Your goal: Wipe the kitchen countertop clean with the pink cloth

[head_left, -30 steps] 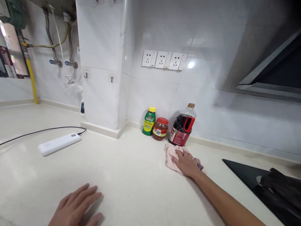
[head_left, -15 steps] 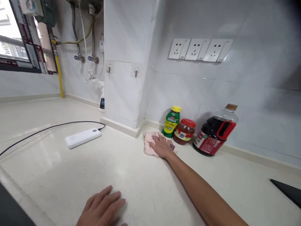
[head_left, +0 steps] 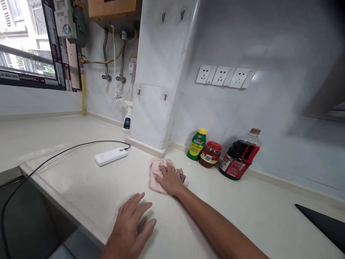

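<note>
My right hand (head_left: pixel 170 180) presses down on a pink cloth (head_left: pixel 155 176), its fingers bent over the fabric and holding it against the pale countertop (head_left: pixel 183 223). A dark patterned patch shows at the cloth's right side. Nearer to me, my left hand (head_left: pixel 132 221) hovers at or just over the counter with fingers and thumb apart, holding nothing. Behind the cloth, to the right, stand a green bottle with a yellow cap (head_left: pixel 197 144), a red-lidded jar (head_left: pixel 210 154) and a large jug of dark liquid (head_left: pixel 239 156) with a red handle.
A white power bank (head_left: pixel 111 157) with a black cable (head_left: pixel 75 146) lies on the left. By the wall pillar (head_left: pixel 153 118) stands a spray bottle (head_left: pixel 127 118). A black flat object (head_left: pixel 320 221) juts in at the right. The counter's front edge (head_left: pixel 64 207) runs along the lower left.
The cloth has slid toward me and away from the bottles under my right hand. My left hand has come farther into view, its thumb spread. The camera view has shifted left and up.
</note>
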